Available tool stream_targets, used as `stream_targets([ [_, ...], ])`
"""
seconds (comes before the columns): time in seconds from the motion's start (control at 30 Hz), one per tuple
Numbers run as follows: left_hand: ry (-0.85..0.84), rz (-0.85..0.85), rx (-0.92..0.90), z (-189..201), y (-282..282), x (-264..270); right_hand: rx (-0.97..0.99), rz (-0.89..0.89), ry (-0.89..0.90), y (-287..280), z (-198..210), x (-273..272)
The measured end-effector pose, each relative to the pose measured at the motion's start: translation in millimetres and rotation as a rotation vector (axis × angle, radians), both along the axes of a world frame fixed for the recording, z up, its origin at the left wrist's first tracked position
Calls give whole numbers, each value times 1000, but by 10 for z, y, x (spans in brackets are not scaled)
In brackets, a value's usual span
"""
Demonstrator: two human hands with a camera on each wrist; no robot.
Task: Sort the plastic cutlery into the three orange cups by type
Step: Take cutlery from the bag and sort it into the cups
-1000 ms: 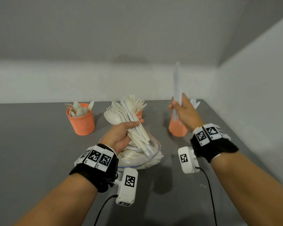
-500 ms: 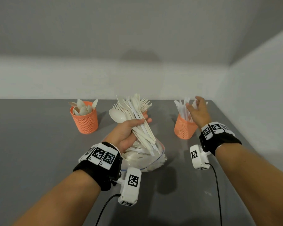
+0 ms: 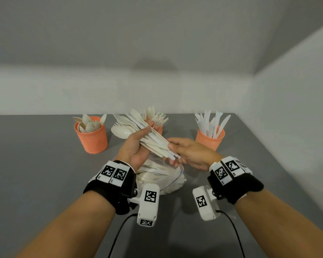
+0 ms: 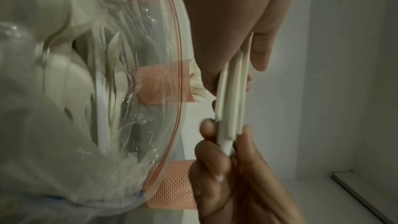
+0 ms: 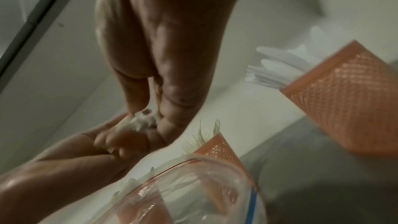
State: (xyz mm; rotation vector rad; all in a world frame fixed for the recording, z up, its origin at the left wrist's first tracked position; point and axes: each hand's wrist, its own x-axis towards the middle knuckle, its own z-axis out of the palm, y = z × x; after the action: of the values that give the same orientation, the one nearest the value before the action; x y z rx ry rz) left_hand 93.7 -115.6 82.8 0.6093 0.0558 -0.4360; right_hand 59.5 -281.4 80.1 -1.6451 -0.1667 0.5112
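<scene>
Right hand now off knife cup, back at cutlery bundle.

A grey table carries everything. Three orange mesh cups stand on it beyond the hands: the spoon cup past the left hand and to its left, the fork cup largely hidden behind that hand's fingers, the knife cup just beyond the right hand. A clear bag of cutlery lies directly below both hands.
</scene>
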Motion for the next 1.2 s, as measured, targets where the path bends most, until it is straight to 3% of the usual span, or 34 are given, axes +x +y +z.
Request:
stream_targets([
  [0.37,81,184,-41,97,129,32,-85,-56,-74,-136,-81,-73],
  [0.57,61,185,31,-52,117,118,-314,43,-96,0,-24,-99],
  [0.83,89,243,-23,-120,152,162,-399,160,49,-165,44,-138],
  [1.0,97,221,37,-102,60,117,-382,105,4,-33,-16,-129],
  [1.2,102,234,-51,-115,259,207,-554,232,35,-557,-57,-236],
])
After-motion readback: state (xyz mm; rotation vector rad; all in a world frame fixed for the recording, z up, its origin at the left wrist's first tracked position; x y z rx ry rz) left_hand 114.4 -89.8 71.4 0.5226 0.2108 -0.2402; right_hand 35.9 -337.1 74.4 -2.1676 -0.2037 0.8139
